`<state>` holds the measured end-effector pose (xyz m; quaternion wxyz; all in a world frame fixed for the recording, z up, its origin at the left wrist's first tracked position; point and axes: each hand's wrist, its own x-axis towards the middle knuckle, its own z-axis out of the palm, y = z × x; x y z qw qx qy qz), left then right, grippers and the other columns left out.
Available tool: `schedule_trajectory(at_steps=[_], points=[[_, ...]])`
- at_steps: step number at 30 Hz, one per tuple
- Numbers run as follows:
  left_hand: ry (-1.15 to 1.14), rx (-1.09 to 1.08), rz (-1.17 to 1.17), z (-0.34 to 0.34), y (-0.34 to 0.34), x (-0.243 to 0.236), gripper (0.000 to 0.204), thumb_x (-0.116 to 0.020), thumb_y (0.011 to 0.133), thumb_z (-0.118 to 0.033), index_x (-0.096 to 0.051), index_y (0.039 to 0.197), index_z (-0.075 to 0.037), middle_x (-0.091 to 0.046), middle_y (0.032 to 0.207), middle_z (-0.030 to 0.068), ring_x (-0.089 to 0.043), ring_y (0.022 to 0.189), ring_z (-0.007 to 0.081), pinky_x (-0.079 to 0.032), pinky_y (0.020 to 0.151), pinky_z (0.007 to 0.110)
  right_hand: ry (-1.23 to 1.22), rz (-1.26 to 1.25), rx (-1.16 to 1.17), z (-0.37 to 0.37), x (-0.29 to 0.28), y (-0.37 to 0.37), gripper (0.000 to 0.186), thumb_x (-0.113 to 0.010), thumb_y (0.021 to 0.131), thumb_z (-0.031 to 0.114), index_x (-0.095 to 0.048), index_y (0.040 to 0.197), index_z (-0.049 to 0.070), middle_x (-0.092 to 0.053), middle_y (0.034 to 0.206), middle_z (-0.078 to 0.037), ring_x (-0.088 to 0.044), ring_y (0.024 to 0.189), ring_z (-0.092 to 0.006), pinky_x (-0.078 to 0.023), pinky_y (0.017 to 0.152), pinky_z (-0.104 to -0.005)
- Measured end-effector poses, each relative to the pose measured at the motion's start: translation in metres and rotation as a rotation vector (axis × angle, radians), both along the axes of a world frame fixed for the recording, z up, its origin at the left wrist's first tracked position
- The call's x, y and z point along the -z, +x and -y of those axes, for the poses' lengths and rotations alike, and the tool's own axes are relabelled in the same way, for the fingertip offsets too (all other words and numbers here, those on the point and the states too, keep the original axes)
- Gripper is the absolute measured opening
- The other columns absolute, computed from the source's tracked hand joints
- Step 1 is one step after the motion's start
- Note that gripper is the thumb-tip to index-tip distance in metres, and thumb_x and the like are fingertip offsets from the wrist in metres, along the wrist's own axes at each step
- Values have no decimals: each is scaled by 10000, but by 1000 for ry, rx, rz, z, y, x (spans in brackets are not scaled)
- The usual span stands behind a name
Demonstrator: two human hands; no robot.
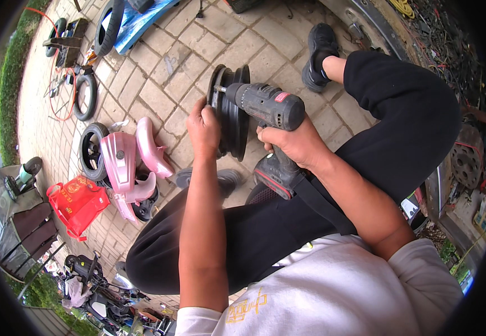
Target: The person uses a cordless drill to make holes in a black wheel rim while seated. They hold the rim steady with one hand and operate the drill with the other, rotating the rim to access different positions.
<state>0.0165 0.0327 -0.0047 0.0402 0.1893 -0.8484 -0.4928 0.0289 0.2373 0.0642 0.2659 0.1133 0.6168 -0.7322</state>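
Observation:
A black wheel rim (235, 120) stands on edge above the paving in front of me. My left hand (204, 130) is closed round its left edge, thumb uppermost. A dark cordless drill (271, 105) is in my right hand (294, 141), whose fingers wrap its handle. The drill points left, and its front end reaches the upper part of the rim near my left hand. The tip's exact contact with the rim is too small to make out. Below my right hand, the drill's battery (276, 176) with its red line sits close to my leg.
Pink plastic body panels (121, 159) lie on the left beside a small tyre (92, 151). Near them stands a red bag (78, 206). More tyres (86, 98), an orange hose (57, 115) and a blue wrapped item (145, 25) are farther off. My black shoe (319, 56) rests at upper right.

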Motion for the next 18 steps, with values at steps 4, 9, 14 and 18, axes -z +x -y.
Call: schedule_trajectory(at_steps=[4, 9, 14, 18], points=[[-26, -2, 7, -1, 1, -3, 407, -448, 876, -165, -683, 1120, 60, -648, 786, 115, -598, 749, 188, -486, 730, 329, -5, -6, -3, 0, -1, 2, 70, -631, 739, 58, -596, 758, 1, -618, 650, -37, -604, 586, -123, -489, 553, -310], [-7, 11, -20, 1, 0, -1, 395, -470, 893, -133, -668, 1166, 72, -634, 713, 145, -603, 646, 188, -497, 647, 338, 49, -7, -43, -2, -2, 4, 66, -630, 750, 62, -596, 758, 5, -617, 651, -33, -601, 587, -119, -487, 554, -308], [-22, 11, -57, 2, 0, 4, 390, -467, 893, -130, -674, 1160, 65, -630, 713, 136, -595, 658, 181, -496, 659, 328, 32, -3, -36, -3, -5, 8, 66, -629, 753, 69, -602, 756, 8, -621, 652, -35, -602, 593, -117, -484, 553, -309], [-9, 7, -45, 2, 1, 3, 389, -466, 892, -128, -677, 1158, 61, -627, 709, 130, -584, 653, 177, -494, 657, 328, 47, -12, -25, -2, -4, 6, 67, -631, 750, 69, -602, 751, 8, -616, 650, -34, -598, 597, -116, -483, 554, -309]])
